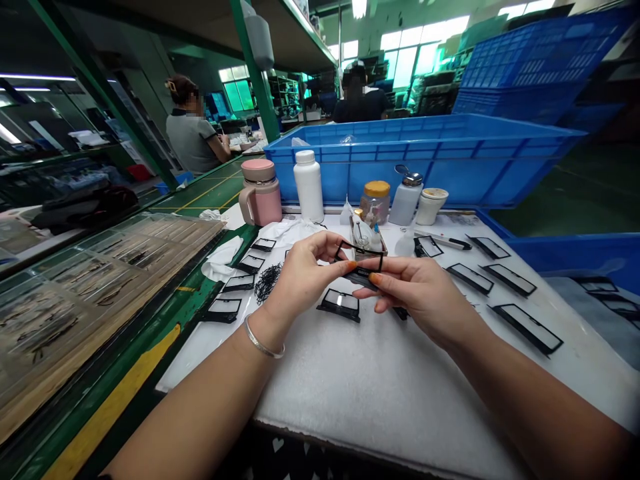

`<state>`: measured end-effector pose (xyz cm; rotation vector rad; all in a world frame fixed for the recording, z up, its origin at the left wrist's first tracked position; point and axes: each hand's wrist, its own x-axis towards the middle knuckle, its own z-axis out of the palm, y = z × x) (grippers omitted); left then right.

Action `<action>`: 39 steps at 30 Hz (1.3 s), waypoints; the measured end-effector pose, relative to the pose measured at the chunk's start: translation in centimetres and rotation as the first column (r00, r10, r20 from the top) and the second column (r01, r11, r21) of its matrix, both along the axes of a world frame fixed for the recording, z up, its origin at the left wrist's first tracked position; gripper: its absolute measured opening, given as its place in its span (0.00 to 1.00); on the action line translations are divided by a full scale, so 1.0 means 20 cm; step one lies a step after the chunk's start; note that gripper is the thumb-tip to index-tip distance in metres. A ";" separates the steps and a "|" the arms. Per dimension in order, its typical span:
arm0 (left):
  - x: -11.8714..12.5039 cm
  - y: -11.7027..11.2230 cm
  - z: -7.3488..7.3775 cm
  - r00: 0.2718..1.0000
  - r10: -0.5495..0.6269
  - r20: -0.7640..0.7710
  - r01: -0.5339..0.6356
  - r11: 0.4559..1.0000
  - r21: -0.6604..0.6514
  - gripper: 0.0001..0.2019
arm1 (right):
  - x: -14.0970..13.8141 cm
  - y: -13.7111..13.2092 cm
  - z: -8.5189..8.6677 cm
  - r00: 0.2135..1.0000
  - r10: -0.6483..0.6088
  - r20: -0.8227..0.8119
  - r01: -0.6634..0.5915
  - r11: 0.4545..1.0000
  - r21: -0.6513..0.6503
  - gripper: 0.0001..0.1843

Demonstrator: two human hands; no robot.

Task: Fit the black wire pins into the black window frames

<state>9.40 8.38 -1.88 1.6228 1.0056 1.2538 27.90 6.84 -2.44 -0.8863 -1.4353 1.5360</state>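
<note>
Between my two hands, raised over the white work surface (320, 373), is a small black rectangular frame (367, 275) with an open middle. My left hand (313, 270) pinches its left end between thumb and fingers. At its lower right edge, my right hand (413, 287) grips with thumb and forefinger. Just below lies another black frame (340, 305) on the surface. To the left of my left wrist sits a tangled heap of thin black strips (267, 283). More black frames (527, 328) lie in rows at both sides.
Behind stand a pink mug (261, 193), a white bottle (309, 187), a yellow-lidded jar (376, 200), a pump bottle (406, 200) and a white tub (431, 207). A large blue crate (425, 163) spans the back. Compartment trays (100, 287) lie left. Two people sit farther off.
</note>
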 end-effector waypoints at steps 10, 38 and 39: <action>-0.01 0.01 0.00 0.999 -0.026 0.028 0.027 0.998 -0.050 0.12 | 0.02 0.00 -0.01 0.999 0.048 -0.022 -0.048 0.999 -0.014 0.14; 0.00 -0.01 0.00 0.997 -0.051 0.058 0.054 0.998 -0.041 0.11 | 0.02 0.01 -0.01 0.998 0.066 0.023 -0.067 0.996 0.053 0.14; 0.00 -0.01 0.00 0.997 -0.053 0.058 0.055 0.998 -0.041 0.11 | 0.02 0.01 -0.01 0.998 0.065 0.026 -0.066 0.996 0.056 0.14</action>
